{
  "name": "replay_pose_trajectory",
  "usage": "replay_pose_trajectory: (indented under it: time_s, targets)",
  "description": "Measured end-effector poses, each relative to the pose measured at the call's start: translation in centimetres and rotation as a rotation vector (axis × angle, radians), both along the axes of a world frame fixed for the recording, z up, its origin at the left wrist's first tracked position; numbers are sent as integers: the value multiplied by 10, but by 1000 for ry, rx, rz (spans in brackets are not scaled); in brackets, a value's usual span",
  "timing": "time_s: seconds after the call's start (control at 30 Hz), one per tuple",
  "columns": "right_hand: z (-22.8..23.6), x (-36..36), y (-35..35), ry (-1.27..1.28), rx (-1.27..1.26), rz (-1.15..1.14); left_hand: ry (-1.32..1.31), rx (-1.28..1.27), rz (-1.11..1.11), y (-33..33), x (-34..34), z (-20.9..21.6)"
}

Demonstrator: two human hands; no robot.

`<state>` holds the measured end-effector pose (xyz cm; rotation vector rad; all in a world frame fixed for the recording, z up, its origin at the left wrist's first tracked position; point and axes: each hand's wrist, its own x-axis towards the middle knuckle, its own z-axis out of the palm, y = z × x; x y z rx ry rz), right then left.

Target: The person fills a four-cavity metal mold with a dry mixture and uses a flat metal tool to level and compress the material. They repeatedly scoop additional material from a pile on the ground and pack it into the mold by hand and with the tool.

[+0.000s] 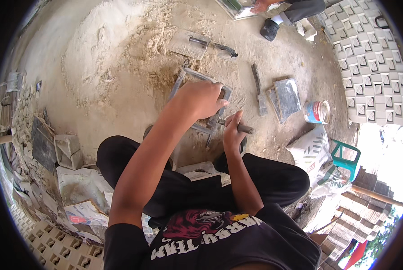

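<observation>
A grey metal mould frame [178,85] lies on the sandy ground in front of my crossed legs. My left hand [202,100] is over the frame, its fingers curled down and closed; whatever they hold is hidden beneath the hand. At the frame's right side my right hand [233,134] is wrapped around a short grey rod-shaped handle [246,129], whose end sticks out past the fingers. Just beyond the frame, a flat trowel [183,43] with a dark handle rests on the loose sand.
Pale sand [102,58] spreads to the far left. Rightward are a narrow scraper-like tool [259,96], dark flat plates [287,96], a paint bucket [316,111], a white sack [310,146] and a green stool [348,157]. Patterned blocks [368,58] stack behind. Another person's foot [270,29] is at the top.
</observation>
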<state>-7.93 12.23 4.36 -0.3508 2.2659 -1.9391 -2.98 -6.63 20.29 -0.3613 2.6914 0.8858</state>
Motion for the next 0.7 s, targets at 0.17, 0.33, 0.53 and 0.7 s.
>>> replay_pose_trajectory:
  time_s: [0.17,0.33,0.53,0.7]
  targets:
    - [8,-7,-1,-155,-46,-73,-30,7,7,-1,1,7]
    - [-22,-3,16,-156,-38,-86,13,6,-11,1,1,-2]
    - [-21,0,7,-116,20,-28,23,11,-14,-1,-7,-6]
    - [7,10,11,-84,-124,-26,-2,-1,-12,4,-8,-2]
